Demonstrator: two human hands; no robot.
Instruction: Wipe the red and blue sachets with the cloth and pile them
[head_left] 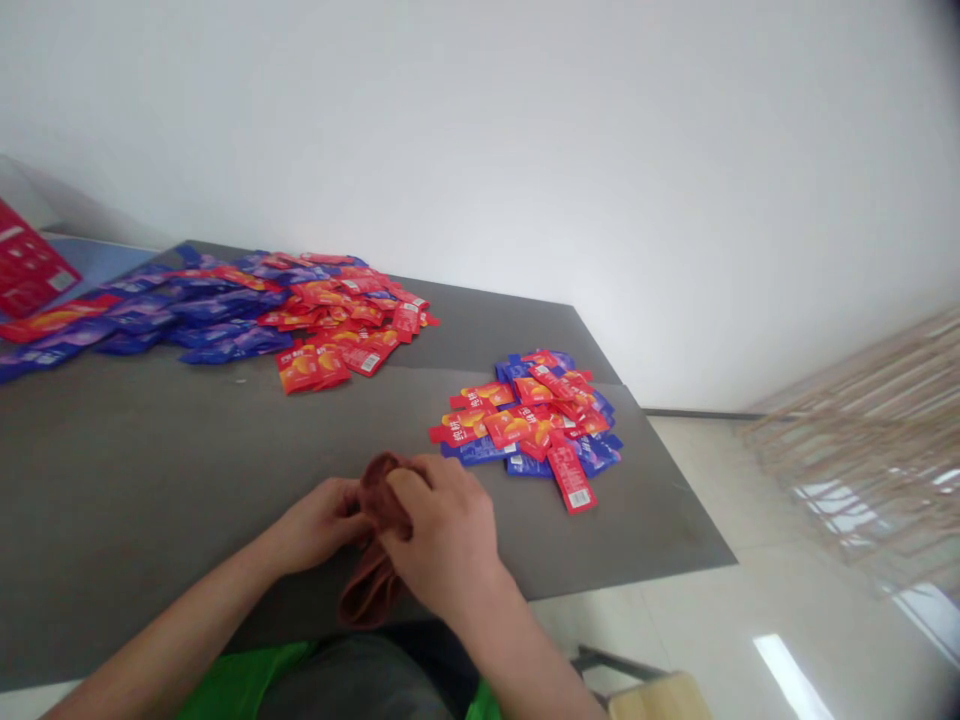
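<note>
Near the front edge of the dark grey table (225,470), a brown cloth (369,585) is bunched between my two hands, its lower folds hanging toward me. My left hand (319,525) pinches its left side with thumb and fingers. From the right, my right hand (442,530) has its fingers curled into the top of the cloth. Beyond my right hand lies a small pile of red and blue packets (532,415).
A larger heap of red and blue packets (337,310) spreads along the back left. A red box (30,265) stands at the far left. A white wall (525,150) rises behind the table. At the lower right is a wooden stool (660,698).
</note>
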